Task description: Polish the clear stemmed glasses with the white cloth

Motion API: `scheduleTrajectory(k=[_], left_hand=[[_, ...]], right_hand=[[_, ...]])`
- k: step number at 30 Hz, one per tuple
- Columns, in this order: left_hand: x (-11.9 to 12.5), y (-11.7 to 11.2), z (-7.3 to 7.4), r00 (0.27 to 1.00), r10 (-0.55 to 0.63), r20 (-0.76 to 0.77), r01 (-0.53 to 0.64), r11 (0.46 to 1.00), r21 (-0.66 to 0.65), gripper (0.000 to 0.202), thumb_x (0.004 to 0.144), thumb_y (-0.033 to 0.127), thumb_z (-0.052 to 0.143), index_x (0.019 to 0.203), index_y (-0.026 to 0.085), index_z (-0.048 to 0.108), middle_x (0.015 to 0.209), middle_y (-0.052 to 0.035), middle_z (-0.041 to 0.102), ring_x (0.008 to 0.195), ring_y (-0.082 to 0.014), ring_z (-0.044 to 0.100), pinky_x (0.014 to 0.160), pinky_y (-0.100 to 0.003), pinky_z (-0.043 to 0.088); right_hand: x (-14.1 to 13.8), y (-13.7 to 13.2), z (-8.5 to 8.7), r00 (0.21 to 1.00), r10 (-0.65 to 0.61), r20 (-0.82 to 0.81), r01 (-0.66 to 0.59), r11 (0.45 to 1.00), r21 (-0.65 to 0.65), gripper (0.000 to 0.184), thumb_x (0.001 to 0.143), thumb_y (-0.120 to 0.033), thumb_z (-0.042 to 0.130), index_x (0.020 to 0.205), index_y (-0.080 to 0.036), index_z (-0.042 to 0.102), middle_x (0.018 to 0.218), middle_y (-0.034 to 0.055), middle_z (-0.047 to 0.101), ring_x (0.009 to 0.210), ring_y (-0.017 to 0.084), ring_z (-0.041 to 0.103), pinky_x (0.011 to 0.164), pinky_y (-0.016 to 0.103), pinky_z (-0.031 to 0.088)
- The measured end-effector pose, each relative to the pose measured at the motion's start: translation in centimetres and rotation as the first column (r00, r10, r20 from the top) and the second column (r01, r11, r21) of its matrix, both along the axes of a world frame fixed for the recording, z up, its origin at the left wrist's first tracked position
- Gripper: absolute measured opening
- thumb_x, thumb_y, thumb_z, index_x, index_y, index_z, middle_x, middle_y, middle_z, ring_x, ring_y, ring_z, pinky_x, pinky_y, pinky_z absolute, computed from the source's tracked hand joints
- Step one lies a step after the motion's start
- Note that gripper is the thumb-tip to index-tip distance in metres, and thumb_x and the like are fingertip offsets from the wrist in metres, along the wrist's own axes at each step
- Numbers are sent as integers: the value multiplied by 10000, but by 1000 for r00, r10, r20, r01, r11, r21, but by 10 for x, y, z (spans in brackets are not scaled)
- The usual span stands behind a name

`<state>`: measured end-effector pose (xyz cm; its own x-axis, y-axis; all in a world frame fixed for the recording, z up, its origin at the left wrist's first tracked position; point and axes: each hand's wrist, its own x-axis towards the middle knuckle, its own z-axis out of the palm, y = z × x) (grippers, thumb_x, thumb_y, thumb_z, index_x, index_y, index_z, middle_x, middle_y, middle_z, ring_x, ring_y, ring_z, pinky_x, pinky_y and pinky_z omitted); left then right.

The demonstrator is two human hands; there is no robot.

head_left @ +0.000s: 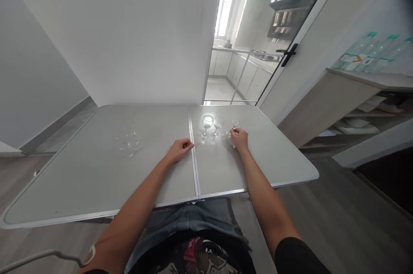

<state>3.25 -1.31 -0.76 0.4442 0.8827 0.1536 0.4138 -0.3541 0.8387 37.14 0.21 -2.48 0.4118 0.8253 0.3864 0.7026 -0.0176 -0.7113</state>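
Observation:
My right hand (239,138) is closed on a clear stemmed glass (231,140), which it partly covers, over the right half of the folding table (155,179). Just left of it, two more stemmed glasses stand upright side by side: one goblet (207,122) nearer the table's seam and another goblet (217,125) beside it. My left hand (181,149) rests by the seam with its fingers curled in; whether anything is inside them is hidden. Farther left, a clear glass-like item (130,143) sits on the table, its outline hard to make out.
A metal seam (193,158) divides the tabletop. Behind it rise a white wall (145,37) and a glass door with a black handle (289,54). At right, a shelf unit (351,93) carries several plastic bottles (364,52). A pale cable (48,254) lies near my left forearm.

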Motion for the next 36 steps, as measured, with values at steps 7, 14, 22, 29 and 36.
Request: scheduleTrajectory(k=[7,14,22,29,36], left_hand=[[2,1,-4,999,-16,-29,17,1000,9,368,889,518,540,741,185,592,683,14,528,645,-134,430,610,-265,338],[3,1,0,999,-26,-38,27,1000,14,368,885,515,546,750,182,621,679,10,545,653,-142,452,615,-272,357],[2,3,-3,997,-32,-63,33,999,23,333,906,477,550,755,186,613,684,19,554,658,-141,478,633,-267,361],[2,2,-2,998,-33,-59,34,999,11,325,895,476,558,755,189,619,686,13,567,663,-149,485,633,-271,364],[3,0,-2,997,-49,-65,51,998,23,328,901,477,547,753,193,616,692,11,574,660,-149,486,632,-275,361]], right_hand=[[-4,2,-7,997,62,39,-57,990,-132,280,805,-361,581,842,-199,807,922,70,801,900,232,731,858,291,510],[-12,1,-3,993,11,118,16,975,-222,330,869,-398,553,955,-215,814,991,74,797,981,238,716,860,290,506],[-15,2,-3,986,24,167,18,970,-243,325,876,-393,554,980,-229,815,1025,70,794,1009,240,709,861,289,504],[-17,1,-1,986,24,166,20,965,-260,318,873,-386,555,989,-238,812,1038,67,792,1039,244,702,862,288,506],[-19,1,0,984,-3,180,53,959,-278,309,858,-379,565,1007,-249,802,1022,63,793,1019,243,708,855,287,511]])
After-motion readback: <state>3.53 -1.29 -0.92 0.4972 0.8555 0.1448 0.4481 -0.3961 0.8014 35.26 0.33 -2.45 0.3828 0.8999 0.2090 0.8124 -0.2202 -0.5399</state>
